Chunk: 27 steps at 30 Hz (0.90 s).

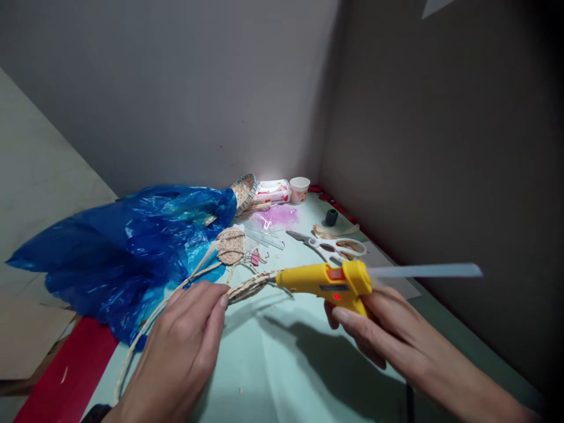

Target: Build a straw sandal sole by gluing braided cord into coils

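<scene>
My right hand [374, 323] is wrapped round the handle of a yellow hot glue gun [312, 278]. A red light glows on its side and a long translucent glue stick [423, 271] sticks out of its back. The nozzle meets the far end of a flat braided piece of straw-coloured cord [249, 288]; whether glue is coming out cannot be made out. My left hand [185, 335] pinches the near end of this braid between thumb and fingers. A loose length of cord [152, 320] runs past my left hand toward a round woven coil [231, 245] behind it.
A crumpled blue plastic bag [145, 247] covers the left side, with a small woven basket [245, 192] at its end. White-handled scissors [330, 244], a dark thread spool [332, 217], a pink clip [255, 257], a paper cup [300, 190] and a tissue pack [273, 191] lie farther back. Walls enclose the table.
</scene>
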Tool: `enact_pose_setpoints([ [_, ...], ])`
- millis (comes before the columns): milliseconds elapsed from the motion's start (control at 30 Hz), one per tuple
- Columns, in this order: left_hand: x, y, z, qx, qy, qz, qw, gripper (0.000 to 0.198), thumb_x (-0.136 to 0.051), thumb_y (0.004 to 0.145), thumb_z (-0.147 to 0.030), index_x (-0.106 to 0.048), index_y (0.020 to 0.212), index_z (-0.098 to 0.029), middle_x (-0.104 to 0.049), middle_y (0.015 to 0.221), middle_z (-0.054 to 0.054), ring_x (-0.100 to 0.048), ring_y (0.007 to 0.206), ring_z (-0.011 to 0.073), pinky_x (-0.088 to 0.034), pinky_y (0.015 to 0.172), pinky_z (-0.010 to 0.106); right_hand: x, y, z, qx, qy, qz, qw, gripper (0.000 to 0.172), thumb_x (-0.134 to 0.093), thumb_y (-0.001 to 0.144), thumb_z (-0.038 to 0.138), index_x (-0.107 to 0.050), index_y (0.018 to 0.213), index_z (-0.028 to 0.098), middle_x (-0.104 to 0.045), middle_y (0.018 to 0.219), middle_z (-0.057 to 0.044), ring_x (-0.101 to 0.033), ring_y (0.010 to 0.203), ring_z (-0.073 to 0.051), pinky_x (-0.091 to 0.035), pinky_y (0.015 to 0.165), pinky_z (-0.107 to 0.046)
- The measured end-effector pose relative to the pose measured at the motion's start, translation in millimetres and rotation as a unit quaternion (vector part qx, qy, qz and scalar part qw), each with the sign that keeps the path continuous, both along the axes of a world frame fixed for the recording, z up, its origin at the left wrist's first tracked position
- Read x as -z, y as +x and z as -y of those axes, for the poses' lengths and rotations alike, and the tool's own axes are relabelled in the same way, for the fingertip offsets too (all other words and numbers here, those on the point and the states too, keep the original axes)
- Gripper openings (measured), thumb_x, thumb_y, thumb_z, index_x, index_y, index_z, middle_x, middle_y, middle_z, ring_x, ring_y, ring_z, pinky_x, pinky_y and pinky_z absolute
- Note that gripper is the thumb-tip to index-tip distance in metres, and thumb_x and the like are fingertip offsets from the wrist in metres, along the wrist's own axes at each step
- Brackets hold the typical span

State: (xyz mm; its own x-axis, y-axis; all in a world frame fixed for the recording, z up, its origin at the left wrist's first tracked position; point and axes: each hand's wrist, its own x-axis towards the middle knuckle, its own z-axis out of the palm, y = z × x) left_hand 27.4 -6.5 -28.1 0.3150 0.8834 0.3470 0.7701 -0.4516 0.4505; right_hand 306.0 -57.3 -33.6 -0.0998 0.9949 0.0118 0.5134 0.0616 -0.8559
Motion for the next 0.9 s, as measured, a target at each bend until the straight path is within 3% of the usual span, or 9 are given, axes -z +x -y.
enact_pose_setpoints([
  [100,-2.8,-4,-11,-0.020,-0.116,0.064,0.991,0.033,-0.044,0.096,-0.042,-0.066,0.080,-0.023,-0.072,0.082,0.004,-0.066,0.079,0.0236,-0.048,0.072,0.034,-0.7,5,-17,-0.028,-0.131,-0.153,0.979,0.044,-0.048,0.095,0.059,-0.064,0.087,0.019,-0.048,0.057,0.005,-0.049,0.043,-0.009,-0.040,0.042,-0.020],
  [167,-2.8,-8,-20,-0.022,-0.191,0.121,0.974,0.036,-0.044,0.096,-0.044,-0.063,0.074,-0.022,-0.067,0.072,0.002,-0.063,0.070,0.0217,-0.048,0.066,0.032,4.1,7,-27,-0.053,-0.205,-0.224,0.951,0.043,-0.052,0.094,0.057,-0.063,0.087,0.016,-0.053,0.058,0.005,-0.046,0.041,-0.007,-0.037,0.044,-0.019],
  [300,1.1,-14,-33,-0.063,-0.296,0.256,0.918,0.031,-0.052,0.093,-0.045,-0.065,0.099,-0.018,-0.067,0.072,0.001,-0.061,0.063,0.0182,-0.048,0.062,0.030,21.4,5,-29,-0.056,-0.271,-0.220,0.935,0.035,-0.059,0.093,0.050,-0.059,0.083,0.016,-0.069,0.080,-0.002,-0.053,0.050,-0.007,-0.040,0.050,-0.019],
  [400,3.1,-14,-34,-0.050,-0.310,0.282,0.907,0.030,-0.055,0.092,-0.044,-0.064,0.104,-0.018,-0.066,0.071,0.000,-0.059,0.062,0.0157,-0.048,0.063,0.029,34.1,2,-23,-0.072,-0.297,-0.179,0.935,0.041,-0.051,0.096,0.055,-0.054,0.079,0.018,-0.065,0.073,0.000,-0.054,0.050,-0.008,-0.043,0.053,-0.021],
  [533,0.8,-12,-30,-0.024,-0.305,0.289,0.907,0.025,-0.058,0.089,-0.041,-0.064,0.100,-0.018,-0.062,0.070,-0.001,-0.059,0.061,0.0156,-0.048,0.063,0.030,40.5,-1,-19,-0.065,-0.170,0.063,0.981,0.047,-0.037,0.100,0.055,-0.055,0.075,0.020,-0.065,0.070,-0.004,-0.063,0.067,-0.019,-0.050,0.065,-0.030],
  [600,-0.9,-11,-28,-0.020,-0.310,0.292,0.905,0.025,-0.058,0.089,-0.040,-0.066,0.099,-0.018,-0.061,0.071,-0.001,-0.059,0.063,0.0160,-0.047,0.061,0.030,39.3,-2,-18,-0.053,-0.094,0.234,0.966,0.048,-0.034,0.100,0.051,-0.060,0.077,0.019,-0.069,0.077,-0.009,-0.066,0.076,-0.025,-0.050,0.070,-0.036],
  [700,-1.5,-9,-26,-0.007,-0.317,0.301,0.899,0.026,-0.058,0.088,-0.040,-0.068,0.098,-0.017,-0.059,0.073,0.000,-0.057,0.064,0.0151,-0.044,0.060,0.028,32.3,-4,-14,-0.075,-0.018,0.394,0.916,0.042,-0.039,0.099,0.047,-0.064,0.083,0.018,-0.071,0.079,-0.012,-0.066,0.069,-0.027,-0.045,0.062,-0.037],
  [800,0.1,-8,-24,0.020,-0.338,0.289,0.896,0.029,-0.060,0.086,-0.042,-0.068,0.096,-0.016,-0.057,0.068,-0.001,-0.049,0.058,0.0130,-0.039,0.058,0.027,15.8,-7,-14,-0.074,0.052,0.430,0.898,0.036,-0.041,0.099,0.041,-0.063,0.083,0.018,-0.069,0.074,-0.011,-0.064,0.060,-0.025,-0.041,0.054,-0.034],
  [900,0.2,-7,-22,0.053,-0.347,0.235,0.906,0.032,-0.057,0.087,-0.045,-0.067,0.095,-0.016,-0.059,0.067,-0.001,-0.046,0.060,0.0138,-0.036,0.059,0.027,-6.3,-16,-24,-0.059,0.167,0.304,0.936,0.033,-0.034,0.104,0.036,-0.063,0.101,0.019,-0.069,0.094,-0.011,-0.066,0.080,-0.024,-0.049,0.071,-0.036],
])
